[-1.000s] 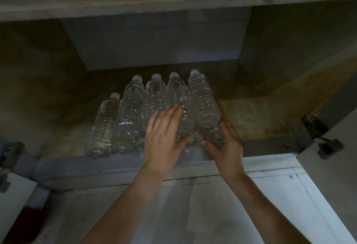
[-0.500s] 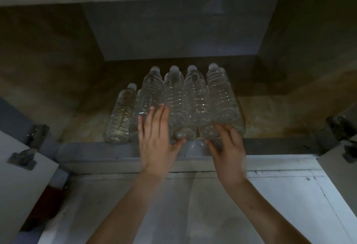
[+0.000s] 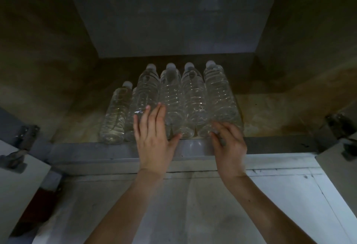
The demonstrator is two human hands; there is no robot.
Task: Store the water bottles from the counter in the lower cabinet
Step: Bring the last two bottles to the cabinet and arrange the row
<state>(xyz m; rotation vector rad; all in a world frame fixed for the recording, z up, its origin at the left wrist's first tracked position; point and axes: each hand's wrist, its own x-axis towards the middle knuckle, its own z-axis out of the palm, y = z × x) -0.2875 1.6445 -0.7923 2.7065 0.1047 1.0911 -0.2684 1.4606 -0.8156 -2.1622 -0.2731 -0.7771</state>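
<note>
Row of water bottles (image 3: 173,98) lying on their sides on the floor of the lower cabinet (image 3: 270,116), packed side by side, caps toward the back wall. The left hand (image 3: 154,139) lies flat on the middle bottles, fingers (image 3: 160,114) straight and close together, thumb out against a base. The right hand (image 3: 229,145) sits at the base end of the rightmost bottle (image 3: 218,93), fingers bent but blurred, so can't tell if it's gripping.

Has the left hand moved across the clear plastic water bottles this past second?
Yes. The left hand slid leftward, from the middle bottles onto the second clear plastic bottle from the left.
</note>
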